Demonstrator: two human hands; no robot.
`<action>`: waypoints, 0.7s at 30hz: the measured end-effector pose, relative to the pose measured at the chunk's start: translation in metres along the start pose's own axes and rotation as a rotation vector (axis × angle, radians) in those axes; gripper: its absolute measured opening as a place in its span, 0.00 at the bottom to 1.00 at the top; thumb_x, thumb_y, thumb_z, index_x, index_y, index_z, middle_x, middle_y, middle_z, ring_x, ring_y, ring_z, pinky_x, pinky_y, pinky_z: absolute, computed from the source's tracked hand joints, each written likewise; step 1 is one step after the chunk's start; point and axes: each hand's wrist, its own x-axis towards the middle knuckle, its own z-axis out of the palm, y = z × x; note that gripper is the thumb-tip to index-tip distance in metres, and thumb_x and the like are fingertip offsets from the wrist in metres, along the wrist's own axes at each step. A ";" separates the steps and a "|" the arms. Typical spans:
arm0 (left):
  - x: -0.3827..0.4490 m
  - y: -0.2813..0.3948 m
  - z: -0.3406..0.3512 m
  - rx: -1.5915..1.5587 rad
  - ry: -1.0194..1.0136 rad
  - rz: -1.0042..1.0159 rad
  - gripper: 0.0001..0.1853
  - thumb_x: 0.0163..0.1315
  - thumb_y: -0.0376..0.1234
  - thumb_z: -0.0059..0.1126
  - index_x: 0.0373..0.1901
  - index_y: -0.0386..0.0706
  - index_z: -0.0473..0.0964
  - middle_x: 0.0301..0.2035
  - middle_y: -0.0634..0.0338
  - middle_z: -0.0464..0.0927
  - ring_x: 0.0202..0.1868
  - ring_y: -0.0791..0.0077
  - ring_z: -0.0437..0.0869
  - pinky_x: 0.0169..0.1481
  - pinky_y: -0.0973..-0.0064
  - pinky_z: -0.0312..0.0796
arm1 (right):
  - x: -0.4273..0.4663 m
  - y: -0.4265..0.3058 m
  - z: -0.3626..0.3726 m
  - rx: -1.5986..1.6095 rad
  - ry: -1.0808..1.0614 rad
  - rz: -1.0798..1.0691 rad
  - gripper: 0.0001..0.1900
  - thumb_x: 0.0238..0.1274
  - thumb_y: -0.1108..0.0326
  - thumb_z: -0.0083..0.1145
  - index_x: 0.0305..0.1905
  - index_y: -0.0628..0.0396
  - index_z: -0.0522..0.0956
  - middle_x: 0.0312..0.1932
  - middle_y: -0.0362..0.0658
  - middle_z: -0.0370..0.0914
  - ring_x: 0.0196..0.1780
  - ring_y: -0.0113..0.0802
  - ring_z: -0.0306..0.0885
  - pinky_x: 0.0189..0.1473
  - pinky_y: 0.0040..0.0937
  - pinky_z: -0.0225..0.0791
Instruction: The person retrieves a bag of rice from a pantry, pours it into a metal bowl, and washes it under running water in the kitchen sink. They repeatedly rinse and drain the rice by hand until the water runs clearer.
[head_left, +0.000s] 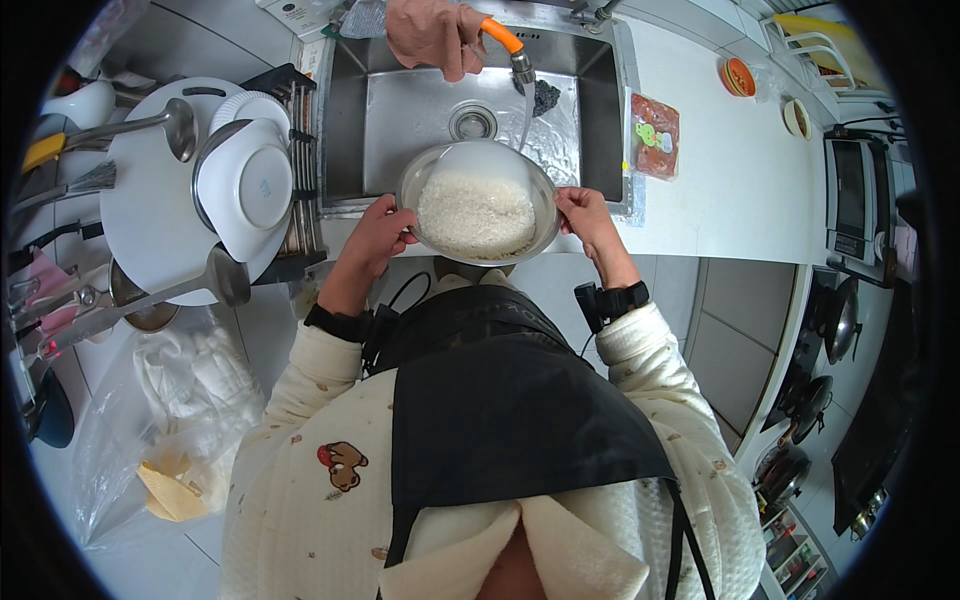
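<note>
Between my two hands is a round metal bowl (552, 225) at the sink's front edge. White rice (476, 215) lies in its near part, with cloudy whitish water (484, 161) towards the far side. My left hand (382, 229) grips the bowl's left rim, thumb on top. On the opposite rim, my right hand (587, 217) pinches the edge with thumb and fingers. A stream of water runs from the orange-necked faucet (517, 56) down to the bowl's far right rim; whether it lands inside, I cannot tell.
Behind the bowl lies a stainless steel sink (412, 105), with a brown cloth (435, 37) over the faucet and a dark scouring pad (545, 97). Packaged meat (655, 137) rests on the right counter (720, 187). A dish rack (304, 150) with white bowls (259, 176) stands left.
</note>
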 end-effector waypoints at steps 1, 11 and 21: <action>0.000 0.000 0.000 -0.003 -0.001 0.001 0.08 0.56 0.29 0.57 0.32 0.44 0.67 0.25 0.62 0.71 0.22 0.82 0.73 0.18 0.89 0.55 | -0.001 -0.001 0.000 0.004 0.000 0.000 0.09 0.65 0.72 0.53 0.35 0.68 0.80 0.19 0.38 0.74 0.16 0.22 0.64 0.18 0.22 0.59; 0.001 0.002 0.004 -0.014 0.004 -0.019 0.08 0.56 0.30 0.57 0.32 0.45 0.66 0.25 0.63 0.71 0.23 0.82 0.73 0.18 0.89 0.56 | -0.004 -0.008 -0.007 -0.020 -0.037 0.026 0.09 0.67 0.68 0.54 0.39 0.63 0.80 0.20 0.35 0.74 0.17 0.19 0.66 0.18 0.18 0.62; -0.001 0.009 0.012 -0.020 0.007 -0.029 0.08 0.57 0.30 0.57 0.31 0.44 0.66 0.26 0.64 0.71 0.23 0.83 0.72 0.18 0.89 0.55 | -0.006 -0.015 -0.008 0.036 -0.003 0.061 0.09 0.66 0.71 0.53 0.37 0.68 0.79 0.18 0.39 0.73 0.15 0.22 0.65 0.17 0.21 0.61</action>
